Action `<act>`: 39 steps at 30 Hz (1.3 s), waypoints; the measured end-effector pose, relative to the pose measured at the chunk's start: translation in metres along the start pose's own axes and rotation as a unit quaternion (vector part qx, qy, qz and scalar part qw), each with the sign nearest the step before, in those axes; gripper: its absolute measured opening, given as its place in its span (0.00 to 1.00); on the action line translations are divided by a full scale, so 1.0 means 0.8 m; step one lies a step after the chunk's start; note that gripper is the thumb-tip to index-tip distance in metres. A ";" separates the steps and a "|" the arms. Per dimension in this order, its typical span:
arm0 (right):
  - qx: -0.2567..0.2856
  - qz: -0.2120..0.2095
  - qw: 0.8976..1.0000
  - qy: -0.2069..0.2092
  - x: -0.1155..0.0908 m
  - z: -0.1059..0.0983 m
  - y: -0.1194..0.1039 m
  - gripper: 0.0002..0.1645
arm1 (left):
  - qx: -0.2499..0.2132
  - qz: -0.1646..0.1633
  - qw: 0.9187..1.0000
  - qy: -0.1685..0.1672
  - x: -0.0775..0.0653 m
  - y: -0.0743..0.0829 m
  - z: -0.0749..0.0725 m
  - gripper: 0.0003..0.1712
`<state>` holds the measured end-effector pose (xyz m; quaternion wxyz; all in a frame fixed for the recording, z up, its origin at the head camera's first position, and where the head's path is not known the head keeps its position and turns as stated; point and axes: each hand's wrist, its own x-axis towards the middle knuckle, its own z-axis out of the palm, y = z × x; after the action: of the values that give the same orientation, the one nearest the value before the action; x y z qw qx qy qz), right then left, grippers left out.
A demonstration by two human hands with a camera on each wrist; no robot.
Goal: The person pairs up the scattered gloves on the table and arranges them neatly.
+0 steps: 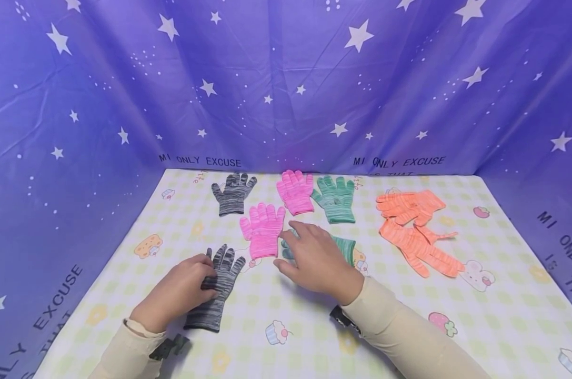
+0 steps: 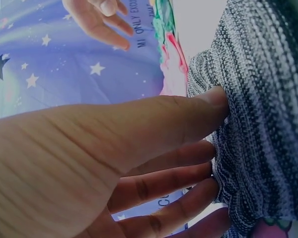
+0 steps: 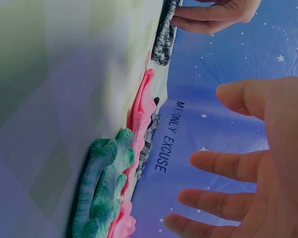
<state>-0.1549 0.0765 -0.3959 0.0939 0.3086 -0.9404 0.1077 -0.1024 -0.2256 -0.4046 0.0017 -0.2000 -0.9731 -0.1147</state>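
Observation:
My left hand [image 1: 181, 289] touches a black-and-grey striped knit glove [image 1: 219, 310] lying at the front left, its thumb over the glove's palm. In the left wrist view the thumb and fingertips [image 2: 213, 99] meet the striped fabric, spaced apart. Over a green glove [image 1: 344, 247] hovers my right hand [image 1: 319, 258], hiding much of it. The right wrist view has this hand's fingers [image 3: 228, 163] spread and holding nothing, above the green glove's fingers [image 3: 104, 173]. Just left of the right fingertips lies a pink glove [image 1: 264, 234].
Further back lie another black-and-grey glove [image 1: 231, 202], a second pink glove [image 1: 297, 195] and a second green glove [image 1: 340, 205]. Two orange gloves [image 1: 423, 247] overlap on the right. A checked tablecloth [image 1: 248, 337] covers the table, and a purple star-patterned curtain [image 1: 286, 79] surrounds it.

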 end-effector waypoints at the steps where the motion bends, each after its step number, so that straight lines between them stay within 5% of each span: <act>1: 0.000 0.000 1.000 -0.001 0.000 0.000 0.000 0.33 | -0.002 -0.001 1.000 0.000 -0.001 -0.001 0.000 0.12; 13: -0.002 0.005 1.000 -0.022 0.000 0.004 -0.001 0.35 | -0.006 -0.021 1.000 -0.013 -0.008 -0.009 -0.004 0.12; 21: -0.003 0.001 1.000 -0.024 0.005 0.007 0.000 0.34 | 0.000 0.000 1.000 -0.018 -0.003 -0.008 -0.011 0.14; 26: -0.009 -0.013 1.000 -0.004 0.010 0.010 0.002 0.34 | -0.020 -0.021 0.999 -0.018 0.005 -0.011 -0.021 0.19; 39: -0.017 -0.029 0.999 0.004 0.037 0.009 0.002 0.31 | -0.038 -0.030 0.994 0.093 0.031 -0.038 -0.020 0.18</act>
<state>-0.1800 0.0599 -0.3956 0.1058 0.3336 -0.9325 0.0897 -0.1379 -0.2465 -0.3947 0.0815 -0.1589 -0.9691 -0.1701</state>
